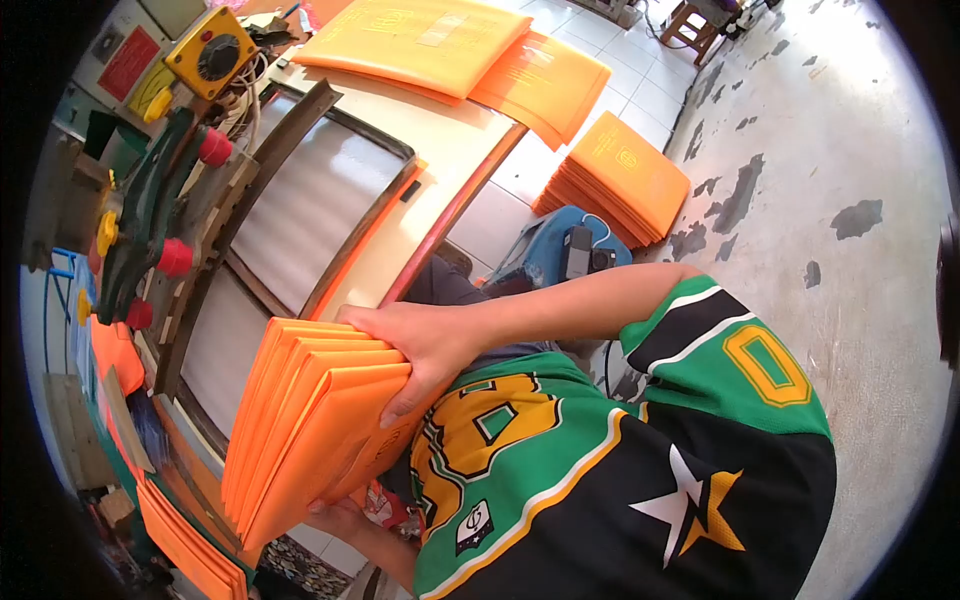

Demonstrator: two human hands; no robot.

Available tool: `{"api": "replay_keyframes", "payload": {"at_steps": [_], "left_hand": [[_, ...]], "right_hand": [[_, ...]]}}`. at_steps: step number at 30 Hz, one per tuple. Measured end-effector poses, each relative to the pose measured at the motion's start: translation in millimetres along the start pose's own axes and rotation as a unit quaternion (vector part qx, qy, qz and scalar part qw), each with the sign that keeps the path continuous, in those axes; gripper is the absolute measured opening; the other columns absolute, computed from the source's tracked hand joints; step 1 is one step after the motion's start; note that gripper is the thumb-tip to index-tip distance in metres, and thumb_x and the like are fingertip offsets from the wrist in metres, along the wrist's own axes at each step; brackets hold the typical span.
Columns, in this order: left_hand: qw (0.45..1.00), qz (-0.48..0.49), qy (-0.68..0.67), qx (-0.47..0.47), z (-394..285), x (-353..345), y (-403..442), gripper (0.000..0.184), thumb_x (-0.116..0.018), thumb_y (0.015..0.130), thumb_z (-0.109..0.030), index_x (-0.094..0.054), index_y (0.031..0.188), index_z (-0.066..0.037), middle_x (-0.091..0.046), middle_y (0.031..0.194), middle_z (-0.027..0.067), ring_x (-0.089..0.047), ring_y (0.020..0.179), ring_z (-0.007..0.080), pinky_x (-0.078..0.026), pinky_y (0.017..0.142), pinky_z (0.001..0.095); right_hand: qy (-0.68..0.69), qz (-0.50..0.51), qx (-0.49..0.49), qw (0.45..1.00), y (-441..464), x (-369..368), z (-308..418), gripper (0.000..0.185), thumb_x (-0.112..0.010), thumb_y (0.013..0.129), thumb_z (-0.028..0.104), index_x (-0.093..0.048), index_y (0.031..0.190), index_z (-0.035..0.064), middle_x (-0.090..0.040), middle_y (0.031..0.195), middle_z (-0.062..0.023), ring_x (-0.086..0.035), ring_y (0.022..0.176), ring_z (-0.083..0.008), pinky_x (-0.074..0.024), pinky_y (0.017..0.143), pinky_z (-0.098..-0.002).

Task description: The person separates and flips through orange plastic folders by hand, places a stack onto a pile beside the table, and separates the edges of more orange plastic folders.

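A thick bundle of orange folders stands on edge in front of my torso, fanned slightly so several layers show. My right hand grips its upper end, thumb on the near face and fingers reaching over the top edge. Low in the view, my left hand holds the bottom end, with its fingers partly hidden by the bundle. Left of the bundle is a framed screen with a pale, translucent surface, clamped on the worktable.
More orange folders lie at the table's far end, and a tall pile stands on the floor. Beside it is a blue stool. A green clamp with red knobs rises at left. Another orange stack sits lower left.
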State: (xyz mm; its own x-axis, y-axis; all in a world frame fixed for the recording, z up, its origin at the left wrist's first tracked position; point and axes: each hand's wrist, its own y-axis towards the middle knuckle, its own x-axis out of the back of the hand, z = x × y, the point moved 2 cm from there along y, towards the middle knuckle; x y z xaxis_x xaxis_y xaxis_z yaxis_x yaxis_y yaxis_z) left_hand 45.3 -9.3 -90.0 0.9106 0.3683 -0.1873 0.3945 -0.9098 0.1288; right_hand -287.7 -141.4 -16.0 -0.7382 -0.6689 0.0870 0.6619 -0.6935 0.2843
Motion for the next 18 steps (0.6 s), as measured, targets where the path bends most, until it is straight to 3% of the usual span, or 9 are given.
{"api": "replay_keyframes", "payload": {"at_steps": [2, 4, 5, 8, 10, 12, 15, 16, 18], "left_hand": [[1.000, -0.009, 0.026, 0.001, -5.6, -5.3, -0.8, 0.111, -0.083, 0.074, -0.062, -0.034, 0.150, 0.002, -0.044, 0.150, 0.0168, -0.048, 0.135, 0.0331, -0.047, 0.110, 0.0511], [1.000, -0.008, 0.030, -0.005, -2.1, 0.6, 0.7, 0.112, -0.083, 0.073, -0.062, -0.033, 0.151, 0.001, -0.043, 0.150, 0.0165, -0.048, 0.136, 0.0331, -0.047, 0.110, 0.0508], [0.999, -0.011, 0.032, -0.014, -2.1, 1.8, 1.6, 0.113, -0.083, 0.073, -0.062, -0.033, 0.152, 0.000, -0.043, 0.150, 0.0161, -0.048, 0.136, 0.0332, -0.047, 0.110, 0.0506], [0.999, -0.011, 0.029, -0.004, -4.5, -1.3, -0.2, 0.111, -0.083, 0.074, -0.061, -0.032, 0.153, -0.003, -0.044, 0.150, 0.0152, -0.048, 0.136, 0.0334, -0.046, 0.111, 0.0504], [0.999, -0.024, 0.035, -0.004, -5.5, -5.9, -3.5, 0.110, -0.083, 0.074, -0.061, -0.032, 0.153, -0.004, -0.044, 0.150, 0.0149, -0.048, 0.135, 0.0336, -0.046, 0.111, 0.0507], [0.998, -0.041, 0.046, -0.011, -7.0, -3.9, -3.2, 0.110, -0.083, 0.074, -0.061, -0.032, 0.153, -0.005, -0.043, 0.151, 0.0146, -0.048, 0.135, 0.0338, -0.045, 0.111, 0.0510], [0.992, -0.030, -0.113, 0.047, -1.0, 2.6, -3.1, 0.090, -0.086, 0.078, -0.035, -0.039, 0.149, -0.003, -0.051, 0.142, 0.0169, -0.056, 0.127, 0.0347, -0.055, 0.102, 0.0508], [0.995, -0.010, -0.094, 0.022, -5.0, 4.7, -6.9, 0.088, -0.085, 0.080, -0.033, -0.039, 0.148, -0.003, -0.052, 0.141, 0.0167, -0.057, 0.125, 0.0344, -0.055, 0.101, 0.0504], [0.996, -0.017, -0.090, 0.000, -22.6, -14.7, -4.5, 0.086, -0.086, 0.080, -0.028, -0.040, 0.147, -0.001, -0.054, 0.139, 0.0162, -0.059, 0.123, 0.0326, -0.056, 0.099, 0.0490]], "right_hand": [[-0.005, 0.007, 0.003, 1.000, 2.4, 0.7, 1.6, 0.089, -0.092, 0.072, 0.032, -0.040, 0.138, 0.0022, -0.060, 0.125, -0.0146, -0.060, 0.118, -0.0254, -0.0486, 0.098, -0.0380], [0.055, -0.014, 0.092, 0.994, 5.0, 1.4, 4.7, 0.097, -0.093, 0.071, 0.033, -0.036, 0.142, 0.0025, -0.059, 0.130, -0.0163, -0.059, 0.122, -0.0270, -0.0475, 0.100, -0.0399], [0.056, -0.015, 0.092, 0.994, 5.2, 2.5, 4.8, 0.097, -0.093, 0.071, 0.033, -0.036, 0.142, 0.0025, -0.059, 0.130, -0.0163, -0.059, 0.122, -0.0270, -0.0475, 0.100, -0.0399], [0.015, 0.012, 0.068, 0.997, 7.3, 7.3, 5.7, 0.098, -0.093, 0.070, 0.033, -0.037, 0.144, 0.0026, -0.060, 0.130, -0.0151, -0.059, 0.123, -0.0258, -0.0474, 0.101, -0.0386], [0.001, 0.063, -0.037, 0.997, 7.9, 6.8, 4.6, 0.099, -0.093, 0.070, 0.033, -0.038, 0.147, 0.0028, -0.062, 0.130, -0.0136, -0.059, 0.123, -0.0244, -0.0470, 0.103, -0.0367], [-0.007, 0.052, -0.048, 0.997, 5.8, 5.5, 5.6, 0.097, -0.093, 0.070, 0.032, -0.040, 0.147, 0.0031, -0.063, 0.130, -0.0129, -0.060, 0.122, -0.0231, -0.0471, 0.103, -0.0360], [-0.016, 0.012, -0.010, 1.000, 6.5, 4.0, 0.9, 0.089, -0.093, 0.070, 0.032, -0.047, 0.141, 0.0038, -0.065, 0.126, -0.0129, -0.062, 0.118, -0.0214, -0.0484, 0.101, -0.0353], [-0.010, -0.024, 0.029, 0.999, 7.2, 2.1, 0.1, 0.084, -0.094, 0.068, 0.032, -0.051, 0.135, 0.0042, -0.067, 0.122, -0.0135, -0.063, 0.115, -0.0212, -0.0496, 0.098, -0.0355], [0.031, -0.012, 0.013, 0.999, 15.4, 5.5, 10.2, 0.081, -0.093, 0.071, 0.026, -0.051, 0.136, 0.0041, -0.067, 0.122, -0.0100, -0.062, 0.114, -0.0182, -0.0499, 0.098, -0.0350]]}}
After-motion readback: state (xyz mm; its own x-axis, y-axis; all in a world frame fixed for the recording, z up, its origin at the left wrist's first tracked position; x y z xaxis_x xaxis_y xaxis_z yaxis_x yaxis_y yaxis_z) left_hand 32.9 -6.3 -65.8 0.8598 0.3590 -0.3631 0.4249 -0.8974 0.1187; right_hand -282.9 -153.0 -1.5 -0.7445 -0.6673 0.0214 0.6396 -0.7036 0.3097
